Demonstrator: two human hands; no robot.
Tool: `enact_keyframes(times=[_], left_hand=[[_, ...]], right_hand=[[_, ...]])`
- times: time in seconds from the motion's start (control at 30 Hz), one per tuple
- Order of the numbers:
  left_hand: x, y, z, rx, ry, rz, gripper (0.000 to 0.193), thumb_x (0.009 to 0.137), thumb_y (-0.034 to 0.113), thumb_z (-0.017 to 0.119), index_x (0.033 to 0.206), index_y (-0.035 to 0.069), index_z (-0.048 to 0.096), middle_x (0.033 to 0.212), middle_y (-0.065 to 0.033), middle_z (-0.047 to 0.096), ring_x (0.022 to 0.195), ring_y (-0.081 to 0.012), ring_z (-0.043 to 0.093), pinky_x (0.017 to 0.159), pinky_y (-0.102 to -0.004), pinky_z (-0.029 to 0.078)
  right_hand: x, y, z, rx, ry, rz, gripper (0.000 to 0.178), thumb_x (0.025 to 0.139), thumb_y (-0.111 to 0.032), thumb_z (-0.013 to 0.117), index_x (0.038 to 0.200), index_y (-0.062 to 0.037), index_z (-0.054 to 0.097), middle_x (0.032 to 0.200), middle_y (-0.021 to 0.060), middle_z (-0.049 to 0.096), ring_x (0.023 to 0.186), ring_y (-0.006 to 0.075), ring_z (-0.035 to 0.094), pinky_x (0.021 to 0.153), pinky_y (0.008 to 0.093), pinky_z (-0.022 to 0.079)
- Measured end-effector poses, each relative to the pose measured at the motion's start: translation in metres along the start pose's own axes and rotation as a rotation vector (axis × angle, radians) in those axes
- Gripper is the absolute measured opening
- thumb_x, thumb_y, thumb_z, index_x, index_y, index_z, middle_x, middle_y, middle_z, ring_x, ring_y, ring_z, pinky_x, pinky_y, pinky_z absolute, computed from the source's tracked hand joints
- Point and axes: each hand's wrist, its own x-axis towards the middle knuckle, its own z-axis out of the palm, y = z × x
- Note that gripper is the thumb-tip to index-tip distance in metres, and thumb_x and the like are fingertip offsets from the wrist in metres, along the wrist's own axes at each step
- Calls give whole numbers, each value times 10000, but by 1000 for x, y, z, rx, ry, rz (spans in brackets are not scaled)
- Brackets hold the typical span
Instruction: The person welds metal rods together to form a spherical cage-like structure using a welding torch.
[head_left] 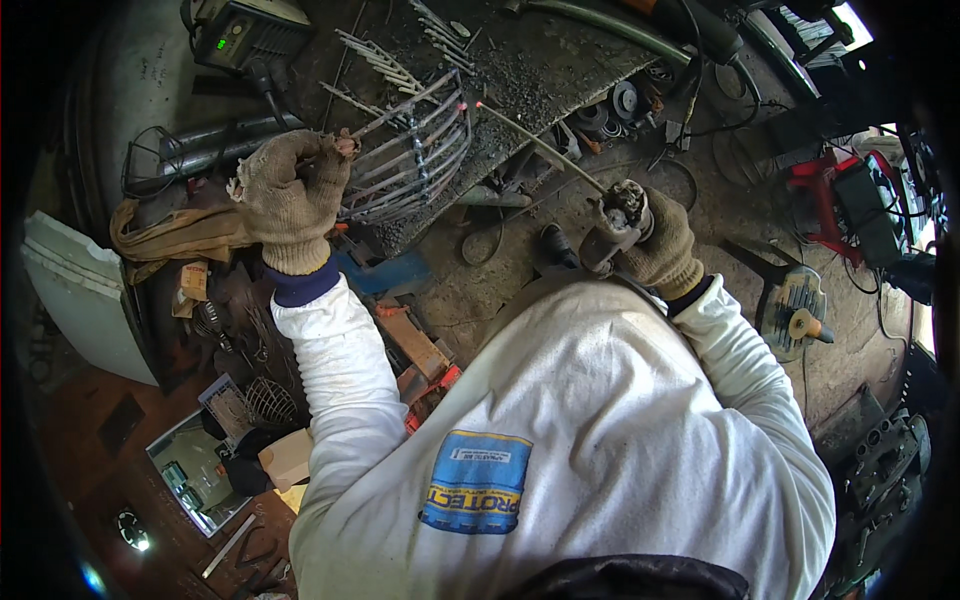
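Gripping the wire basket frame (415, 160) w/ the left hand (293, 190), fist shut round a rod end at its left side; right hand (655, 245) is clamped on the electrode holder (618, 225), its thin welding rod (540, 148) slanting up-left, glowing tip just off the frame's right edge (so the right hand's the nearer one to the joint); frame's curved grey steel bars, lying on the gritty, slag-strewn bench (560, 70); both gloves are rough worn knit.
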Motion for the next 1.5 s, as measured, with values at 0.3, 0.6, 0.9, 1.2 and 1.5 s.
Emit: enact_keyframes(times=[0.3, 0.6, 0.9, 1.2, 1.5], left_hand=[[5, 4, 2, 24, 5, 86, 298, 750, 357, 853, 717, 104, 699, 622, -43, 662, 522, -217, 646, 507, -330, 502], [-8, -13, 8, 269, 82, 89, 292, 776, 396, 777, 859, 125, 707, 828, -35, 699, 752, -213, 686, 627, -349, 546], [-8, -30, 16, 61, 118, 158, 211, 796, 315, 765, 908, 141, 720, 824, -24, 689, 701, -212, 657, 660, -325, 524], [15, -7, 8, -116, -91, 32, 228, 830, 309, 793, 827, 102, 698, 682, -43, 681, 596, -179, 658, 573, -314, 505], [13, -17, 14, -95, -90, -12, 234, 824, 319, 796, 859, 105, 708, 685, -50, 688, 598, -169, 659, 574, -310, 518]], right_hand=[[5, -3, 1, -3, -17, -5, 444, 752, -285, 778, 1074, 1, 672, 940, 179, 711, 846, 319, 723, 742, 377, 571], [12, -6, 3, -36, -26, -30, 404, 728, -220, 788, 1045, -1, 667, 895, 124, 715, 789, 212, 707, 700, 336, 551], [4, -6, 19, 702, 2, 312, 176, 873, -98, 723, 1013, -9, 665, 870, 70, 679, 762, 181, 656, 626, 332, 545], [5, -12, 10, 103, 147, -11, 489, 781, -256, 831, 1159, -16, 634, 1000, 147, 724, 931, 250, 722, 763, 370, 578], [17, -16, 9, -31, 51, -40, 397, 789, -228, 794, 1113, -35, 671, 960, 132, 732, 848, 240, 731, 757, 332, 568]])
